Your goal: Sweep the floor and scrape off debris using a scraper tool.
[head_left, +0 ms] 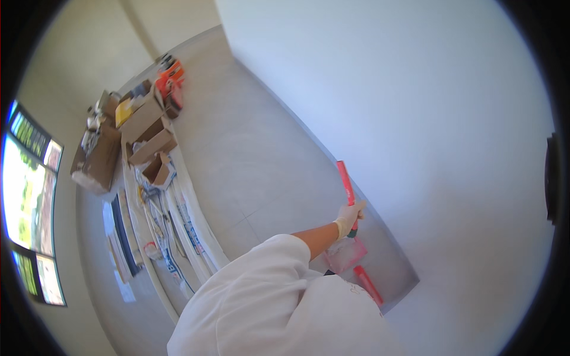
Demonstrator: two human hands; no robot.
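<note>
nearest, a loose white cotton-like shirt [249, 302] fills the lower middle, soft folds running over the sleeve. just right of it, a smooth red cylinder [369, 286] lies on the floor near the foot of the wall. a thin, see-through pink piece [350, 256], seemingly plastic, lies a little farther on. beyond that, the left hand [349, 218], in a pale, thin, close-fitting glove, is wrapped round a slim, straight red tube [345, 178], which slants close beside the wall base; a dark green part [352, 233] shows just below the fist. the right hand is out of sight, so its state cannot be told. to the right rises a smooth white wall [427, 136]; to the left spreads smooth grey floor [255, 148]. on the left lie long, wrapped white lengths [189, 199], then open brown cardboard boxes [153, 142] with creased flaps. farthest sits a rounded orange-red object [171, 86], too blurred to name.
</note>
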